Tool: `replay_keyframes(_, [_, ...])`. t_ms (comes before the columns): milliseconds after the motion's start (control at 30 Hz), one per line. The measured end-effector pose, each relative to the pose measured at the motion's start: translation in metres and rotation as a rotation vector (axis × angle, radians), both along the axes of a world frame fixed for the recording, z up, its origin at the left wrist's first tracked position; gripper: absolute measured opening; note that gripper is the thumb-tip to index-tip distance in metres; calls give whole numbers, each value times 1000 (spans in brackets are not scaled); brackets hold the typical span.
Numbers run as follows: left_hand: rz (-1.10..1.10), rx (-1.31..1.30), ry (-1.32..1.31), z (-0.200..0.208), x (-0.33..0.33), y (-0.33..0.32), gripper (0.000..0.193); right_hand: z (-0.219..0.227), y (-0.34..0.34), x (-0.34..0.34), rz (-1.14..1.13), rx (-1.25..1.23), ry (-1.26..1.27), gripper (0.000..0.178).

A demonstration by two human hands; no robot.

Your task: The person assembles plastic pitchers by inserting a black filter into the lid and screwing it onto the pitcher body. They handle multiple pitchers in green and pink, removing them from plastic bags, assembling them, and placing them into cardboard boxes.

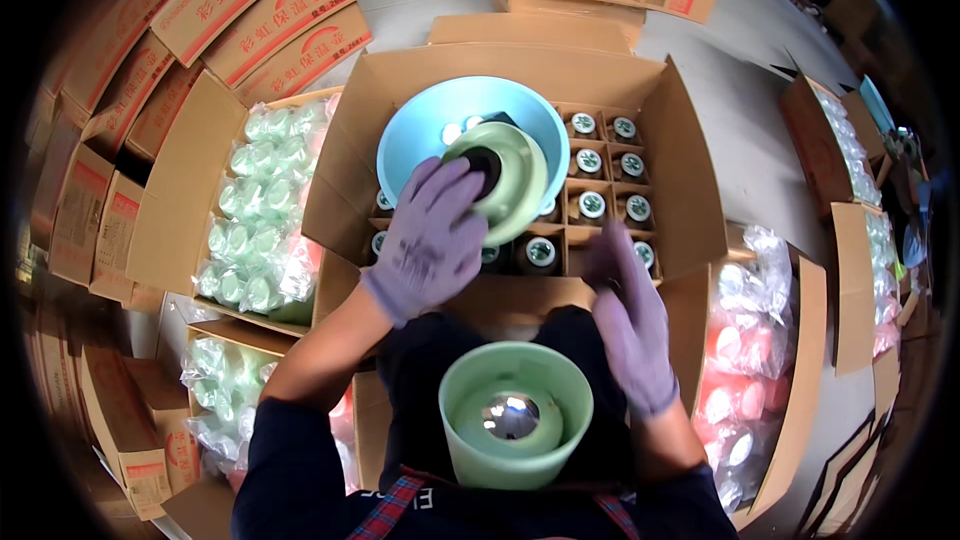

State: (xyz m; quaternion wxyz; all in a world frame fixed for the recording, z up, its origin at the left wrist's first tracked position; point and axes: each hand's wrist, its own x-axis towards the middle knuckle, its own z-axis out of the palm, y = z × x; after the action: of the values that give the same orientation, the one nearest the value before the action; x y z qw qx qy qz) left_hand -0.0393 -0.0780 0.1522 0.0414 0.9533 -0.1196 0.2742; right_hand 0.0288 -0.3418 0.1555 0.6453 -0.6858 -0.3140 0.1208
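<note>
My left hand [430, 232], in a purple-grey work glove, grips a pale green round flanged part [528, 172] with a dark centre. That part is tilted over the near right rim of a light blue basin [398, 130]. My right hand [638, 325], gloved alike, hangs at the near edge of the divided carton [690, 175]; its fingers are stretched out and partly smeared by motion, with nothing visible in them. Between my thighs stands a green cylindrical shell [515, 468]. Down inside it shows a shiny silver dome [511, 415].
Cardboard dividers hold several bottle-like pieces with patterned light tops [591, 204] in the carton. Open boxes of bagged green parts [262, 195] stand left, and bagged pink and white parts [738, 370] stand right. Stacked closed cartons [280, 10] rise at the far left.
</note>
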Motion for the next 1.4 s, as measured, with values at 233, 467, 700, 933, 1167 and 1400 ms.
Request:
replay_keyframes(233, [-352,-448,85,82,-90,-42,60,35,15,-10,221,314,123,55])
replay_keyframes(467, [-446,-1362,607,32,-107,-40,71,25,-23,-9,771,44,-232,74])
replay_keyframes(700, [-743,-1215,386,3,-114,-50,54,-18,-28,-43,596,284,69,44])
replay_keyframes(933, [-820,-1111,344,1,-106,-46,43,-24,-18,-26,676,435,17,40])
replay_keyframes(1167, [58,-627,357,-37,-119,-43,50,51,-34,-89,616,381,-405,47])
replay_keyframes(1400, [-23,-807,404,-2,-131,-60,50,44,-33,-77,484,269,-560,67])
